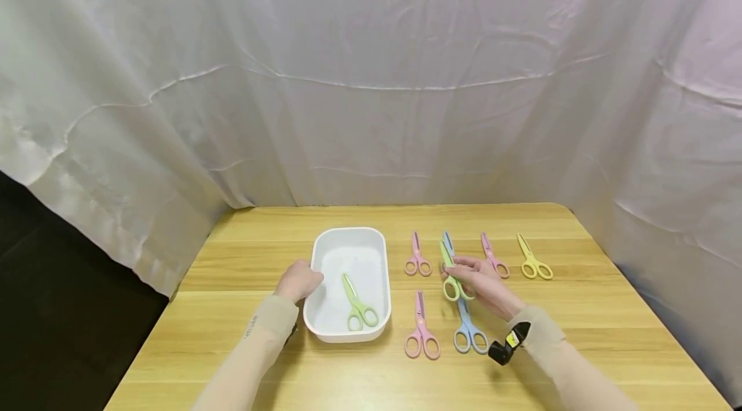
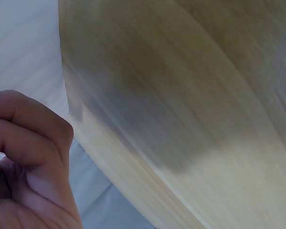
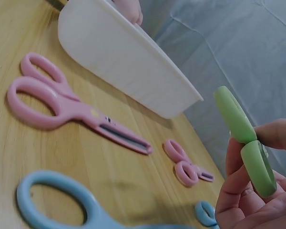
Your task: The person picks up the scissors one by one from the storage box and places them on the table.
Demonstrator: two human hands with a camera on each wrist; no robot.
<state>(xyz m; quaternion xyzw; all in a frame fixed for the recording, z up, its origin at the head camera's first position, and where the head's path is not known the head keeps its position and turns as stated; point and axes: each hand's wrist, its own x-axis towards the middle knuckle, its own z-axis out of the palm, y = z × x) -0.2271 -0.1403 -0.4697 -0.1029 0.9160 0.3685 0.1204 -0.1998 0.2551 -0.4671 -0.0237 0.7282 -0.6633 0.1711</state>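
Note:
In the head view my left hand grips the left rim of a white rectangular tray. One pair of green scissors lies inside that tray. The left wrist view shows curled fingers at its left edge; what they hold is mostly cut off there. My right hand pinches another pair of green scissors, raised above the table with the blades pointing away. In the right wrist view the green handle loops sit between thumb and fingers. Below the hand lie blue scissors.
On the wooden table lie pink scissors more pink scissors, yellow scissors and, partly hidden behind the right hand, a second blue pair. A pale curtain hangs behind the table.

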